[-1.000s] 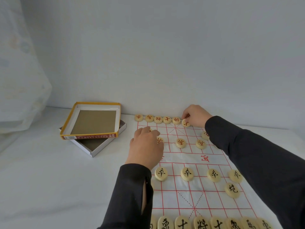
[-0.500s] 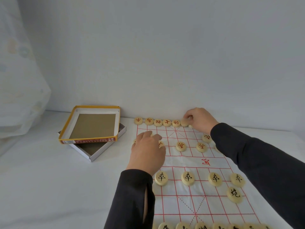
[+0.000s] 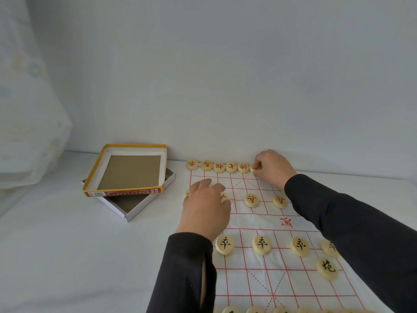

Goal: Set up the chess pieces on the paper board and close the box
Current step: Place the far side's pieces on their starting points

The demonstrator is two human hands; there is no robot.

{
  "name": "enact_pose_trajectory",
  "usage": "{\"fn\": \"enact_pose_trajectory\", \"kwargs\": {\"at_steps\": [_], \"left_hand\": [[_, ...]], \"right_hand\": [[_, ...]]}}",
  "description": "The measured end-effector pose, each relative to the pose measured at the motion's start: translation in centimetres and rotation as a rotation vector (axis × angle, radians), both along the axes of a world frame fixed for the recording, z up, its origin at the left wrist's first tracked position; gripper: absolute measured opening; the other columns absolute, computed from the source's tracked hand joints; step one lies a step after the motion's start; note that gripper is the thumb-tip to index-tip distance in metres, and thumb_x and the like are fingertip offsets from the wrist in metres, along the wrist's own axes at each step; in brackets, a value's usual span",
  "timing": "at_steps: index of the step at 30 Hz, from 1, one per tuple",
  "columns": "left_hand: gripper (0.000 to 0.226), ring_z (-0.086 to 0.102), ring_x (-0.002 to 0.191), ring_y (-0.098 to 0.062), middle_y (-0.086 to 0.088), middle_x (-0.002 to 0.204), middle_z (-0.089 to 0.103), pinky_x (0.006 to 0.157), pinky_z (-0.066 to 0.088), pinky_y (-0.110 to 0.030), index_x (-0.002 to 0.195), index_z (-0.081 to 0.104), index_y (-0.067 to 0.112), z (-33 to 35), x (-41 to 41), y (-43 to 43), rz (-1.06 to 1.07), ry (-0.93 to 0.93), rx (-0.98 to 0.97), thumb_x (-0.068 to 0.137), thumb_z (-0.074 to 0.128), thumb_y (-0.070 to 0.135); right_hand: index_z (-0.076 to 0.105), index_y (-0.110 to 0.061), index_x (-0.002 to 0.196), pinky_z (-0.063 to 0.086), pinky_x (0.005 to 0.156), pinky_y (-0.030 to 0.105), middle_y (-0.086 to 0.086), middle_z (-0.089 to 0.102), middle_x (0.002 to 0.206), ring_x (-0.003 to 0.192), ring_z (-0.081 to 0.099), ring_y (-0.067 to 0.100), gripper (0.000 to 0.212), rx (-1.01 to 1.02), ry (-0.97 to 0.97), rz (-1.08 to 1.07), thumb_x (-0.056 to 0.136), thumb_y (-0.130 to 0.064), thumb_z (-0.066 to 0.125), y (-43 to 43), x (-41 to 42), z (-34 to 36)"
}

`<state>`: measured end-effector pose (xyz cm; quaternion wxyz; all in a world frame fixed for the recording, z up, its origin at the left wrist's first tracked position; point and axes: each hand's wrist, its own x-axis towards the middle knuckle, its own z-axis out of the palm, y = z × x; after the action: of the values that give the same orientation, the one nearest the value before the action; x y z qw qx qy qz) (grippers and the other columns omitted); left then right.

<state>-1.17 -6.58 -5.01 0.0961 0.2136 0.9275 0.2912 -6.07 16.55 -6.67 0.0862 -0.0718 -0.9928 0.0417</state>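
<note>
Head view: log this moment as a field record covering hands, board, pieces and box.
right hand: pinches a round cream red-marked piece at the end of the far row
left hand: open, resting over the board's left side, above a half-hidden red-marked piece
far row: five more red-marked pieces side by side
board: white paper board with red grid, lying flat
box: yellow-rimmed cardboard lid lies askew on the white base tray, not closed

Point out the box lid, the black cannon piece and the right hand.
box lid (image 3: 129,172): head view, on its brown inner floor.
black cannon piece (image 3: 326,268): head view, on its top face.
right hand (image 3: 274,169): head view, on its back; it pinches a red piece (image 3: 252,168).
</note>
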Motion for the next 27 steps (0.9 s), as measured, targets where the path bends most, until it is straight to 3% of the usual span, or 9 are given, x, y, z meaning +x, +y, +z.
{"fn": "enact_pose_trajectory", "kwargs": {"at_steps": [6,18,27], "left_hand": [[0.043,0.017,0.140,-0.017,0.003,0.150,0.028,0.112,0.023,-0.035,0.139,0.039,0.026,-0.1,0.0,0.1,-0.004,0.014,-0.012,0.096,0.043,0.030],[0.039,0.028,0.134,-0.018,0.001,0.143,0.037,0.109,0.031,-0.036,0.134,0.046,0.021,0.3,-0.1,-1.9,0.065,0.046,0.047,0.095,0.044,0.022],[0.035,0.031,0.131,-0.019,-0.003,0.135,0.047,0.104,0.027,-0.028,0.124,0.056,0.013,0.2,-1.0,-8.7,0.312,0.269,0.210,0.091,0.046,0.007]], "right_hand": [[0.067,-0.014,0.096,0.046,0.080,0.028,0.003,0.060,0.100,0.094,0.053,0.017,0.012,0.059,-0.025,-0.019,0.089,-0.020,0.059,-0.6,0.0,0.3],[0.068,-0.015,0.103,0.041,0.076,0.025,0.004,0.061,0.104,0.100,0.052,0.018,0.025,0.034,0.050,0.052,0.091,-0.011,0.046,-5.7,2.8,2.0],[0.068,-0.013,0.102,0.049,0.090,0.033,0.003,0.065,0.110,0.103,0.059,0.020,0.026,-0.373,0.017,0.060,0.090,-0.008,0.046,-13.7,2.2,3.9]]}}
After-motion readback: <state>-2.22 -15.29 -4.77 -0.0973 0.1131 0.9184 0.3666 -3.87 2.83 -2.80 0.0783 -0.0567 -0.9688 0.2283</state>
